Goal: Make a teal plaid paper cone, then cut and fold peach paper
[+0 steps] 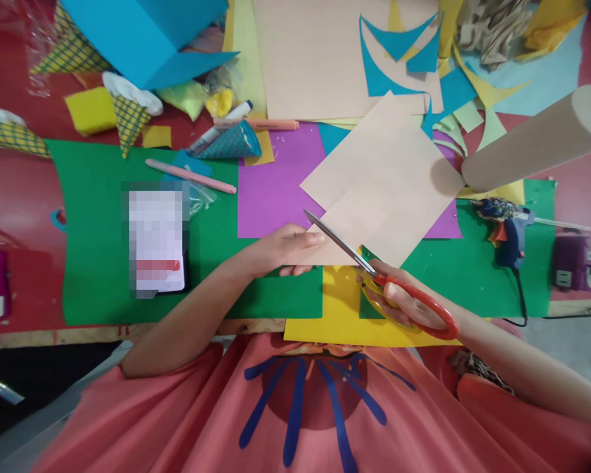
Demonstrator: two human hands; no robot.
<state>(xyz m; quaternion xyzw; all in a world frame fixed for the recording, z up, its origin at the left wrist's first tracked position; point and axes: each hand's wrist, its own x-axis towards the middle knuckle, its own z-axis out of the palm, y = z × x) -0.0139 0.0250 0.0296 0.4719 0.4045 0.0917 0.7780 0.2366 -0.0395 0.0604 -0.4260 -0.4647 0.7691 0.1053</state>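
My left hand (288, 249) pinches the near left corner of a pale peach paper sheet (394, 157), thumb on top and fingers beneath. In my right hand (388, 289) is a pair of scissors (430, 305) with one red and one yellow handle. Their blades point up and to the left, lying over the near part of the peach sheet, close to my left fingers. A slanting edge runs across the sheet near the blades; whether it is a cut or a second piece, I cannot tell. Purple paper (275, 190) and green paper (226, 289) lie underneath.
A glue gun (509, 240) and a thick cardboard tube (536, 141) are on the right. To the left lies a phone (157, 243), its screen blurred. Pens (191, 175), small fabric cones (130, 118), blue foam sheets (142, 39) and blue scraps (398, 39) fill the far side.
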